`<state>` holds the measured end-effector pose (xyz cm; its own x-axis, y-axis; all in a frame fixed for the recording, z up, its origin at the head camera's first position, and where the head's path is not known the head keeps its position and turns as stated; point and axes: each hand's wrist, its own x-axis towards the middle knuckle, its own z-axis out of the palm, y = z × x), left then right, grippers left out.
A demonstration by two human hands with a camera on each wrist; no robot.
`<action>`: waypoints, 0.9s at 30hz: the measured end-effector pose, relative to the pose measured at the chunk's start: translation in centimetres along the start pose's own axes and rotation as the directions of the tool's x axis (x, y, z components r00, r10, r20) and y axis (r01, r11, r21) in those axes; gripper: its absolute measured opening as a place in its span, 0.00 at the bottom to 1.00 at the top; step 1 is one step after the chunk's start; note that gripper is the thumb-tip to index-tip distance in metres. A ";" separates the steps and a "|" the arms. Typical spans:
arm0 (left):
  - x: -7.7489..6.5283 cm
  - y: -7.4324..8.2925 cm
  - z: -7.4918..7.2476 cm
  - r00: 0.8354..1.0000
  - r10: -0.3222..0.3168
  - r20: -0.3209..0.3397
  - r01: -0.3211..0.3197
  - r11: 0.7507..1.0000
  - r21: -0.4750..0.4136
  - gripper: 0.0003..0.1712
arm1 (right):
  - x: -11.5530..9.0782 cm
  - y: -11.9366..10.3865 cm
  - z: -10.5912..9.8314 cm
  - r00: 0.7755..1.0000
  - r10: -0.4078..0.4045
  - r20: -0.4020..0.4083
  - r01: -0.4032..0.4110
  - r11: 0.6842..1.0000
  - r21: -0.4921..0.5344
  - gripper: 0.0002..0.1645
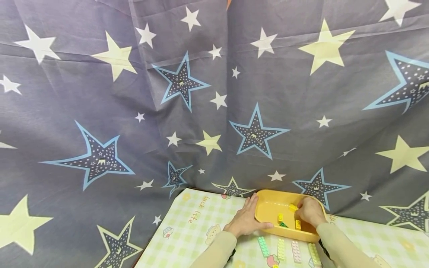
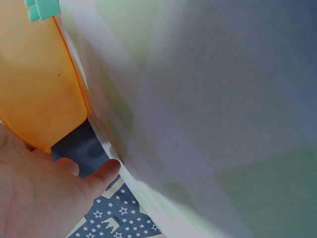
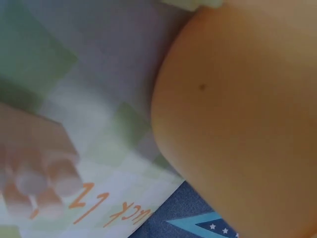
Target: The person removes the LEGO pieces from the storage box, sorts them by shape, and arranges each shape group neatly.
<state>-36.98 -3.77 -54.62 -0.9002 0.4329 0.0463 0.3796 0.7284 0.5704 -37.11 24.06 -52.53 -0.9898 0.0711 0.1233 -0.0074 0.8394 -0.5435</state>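
Note:
A yellow plastic bin (image 1: 268, 208) stands near the back of the table, holding yellow toy bricks (image 1: 298, 224) and a small dark green piece (image 1: 283, 225). My left hand (image 1: 246, 219) touches the bin's left end, its fingers extended along the outside and its thumb at the front side. The left wrist view shows the same hand (image 2: 44, 183) beside the bin wall (image 2: 39, 79). Inside the bin's right part is my right hand (image 1: 309, 211), fingers bent downward near another yellow brick (image 1: 293, 207). Its fingertips are hidden, and the right wrist view shows only the bin wall (image 3: 237, 114).
In front of the bin, long studded bricks lie in a row: mint (image 1: 263, 246), pale yellow-green (image 1: 280, 249), pink (image 1: 296, 252) and olive (image 1: 314, 254). A checked cloth (image 1: 187, 227) covers the table. Behind hangs a grey star-patterned curtain (image 1: 207, 123).

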 end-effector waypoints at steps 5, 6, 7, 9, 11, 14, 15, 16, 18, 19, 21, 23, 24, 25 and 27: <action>-0.2 0.1 0.2 1.000 -0.006 0.002 0.006 1.000 0.000 0.72 | -0.6 0.1 0.1 0.999 -0.034 -0.035 0.034 0.999 -0.008 0.10; -0.2 0.1 0.2 1.000 -0.004 0.002 0.004 1.000 -0.002 0.72 | -0.7 0.0 0.1 0.998 -0.039 -0.041 0.039 0.999 -0.010 0.09; -0.2 0.2 0.2 1.000 -0.002 0.001 0.002 1.000 0.000 0.72 | -0.8 -0.1 0.0 0.998 -0.048 -0.045 0.048 0.999 -0.011 0.09; -0.1 0.2 0.1 1.000 0.003 0.003 -0.003 1.000 0.000 0.72 | -0.9 -0.1 -0.1 0.996 -0.064 -0.061 0.063 0.998 -0.014 0.08; -0.1 0.1 -0.1 1.000 0.006 0.005 -0.006 1.000 -0.003 0.72 | -1.0 0.1 -0.1 0.992 -0.084 -0.094 0.083 0.996 -0.022 0.09; -0.1 0.1 -0.2 1.000 0.008 0.004 -0.008 1.000 -0.003 0.72 | -1.5 0.0 -0.3 0.986 -0.100 -0.133 0.098 0.995 -0.021 0.10; -0.1 0.1 -0.2 1.000 0.009 0.003 -0.009 1.000 -0.003 0.72 | -1.9 -0.2 -0.5 0.985 -0.102 -0.136 0.101 0.995 -0.017 0.10; -0.1 0.1 -0.2 1.000 0.010 0.003 -0.010 1.000 -0.005 0.72 | -2.4 -0.5 -0.8 0.985 -0.100 -0.137 0.099 0.995 -0.014 0.11; -0.1 0.1 -0.2 1.000 0.011 0.005 -0.011 1.000 -0.009 0.72 | -3.6 -1.4 -1.6 0.990 -0.082 -0.113 0.084 0.996 0.015 0.13; 0.0 0.1 -0.2 1.000 0.012 0.004 -0.012 1.000 -0.007 0.72 | -4.3 -2.1 -2.2 0.994 -0.069 -0.085 0.072 0.997 0.034 0.13; 0.0 0.1 -0.2 1.000 0.013 0.008 -0.013 1.000 -0.011 0.72 | -5.5 -2.7 -2.6 0.997 -0.043 -0.069 0.046 0.998 0.049 0.13; 0.0 0.1 -0.2 1.000 0.012 0.010 -0.012 1.000 -0.012 0.72 | -6.5 -3.0 -2.9 0.998 -0.016 -0.058 0.019 0.999 0.050 0.12; 0.0 0.0 -0.2 1.000 0.012 0.010 -0.012 1.000 -0.010 0.72 | -7.0 -3.1 -2.9 0.999 -0.006 -0.054 0.009 0.999 0.046 0.12; 0.0 0.0 -0.1 1.000 0.014 0.008 -0.014 1.000 -0.006 0.72 | -7.4 -3.1 -2.9 0.999 0.005 -0.050 -0.002 0.999 0.045 0.12; 0.1 0.0 -0.1 1.000 0.019 0.004 -0.019 1.000 -0.003 0.72 | -8.1 -3.1 -2.9 0.999 0.015 -0.052 -0.013 0.999 0.041 0.12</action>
<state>-37.07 -3.84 -54.52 -0.8920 0.4488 0.0535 0.3958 0.7186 0.5719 -28.61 22.48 -49.43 -0.9811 0.1113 0.1581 -0.0008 0.8154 -0.5790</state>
